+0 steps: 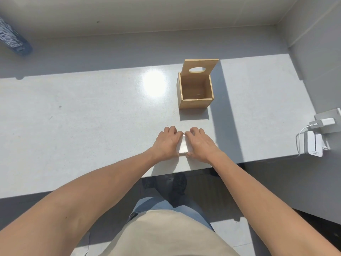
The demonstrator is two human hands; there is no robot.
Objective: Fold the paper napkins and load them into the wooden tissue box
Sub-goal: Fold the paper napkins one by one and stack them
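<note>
- Left hand [167,143] and right hand [200,144]: both clasped around a white napkin stack [182,147], lower centre, on the bench [92,117].
- Wooden box [195,93]: upper right of centre, its lid [200,68] raised.
- White charger [325,122]: right edge; its lettering is unreadable.
- Dark printed object [13,38]: upper left, its writing illegible.

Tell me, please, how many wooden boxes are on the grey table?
1. The light wooden tissue box stands open right of the table's centre, its holed lid raised at the back, beyond both hands. None seems hidden.
</note>
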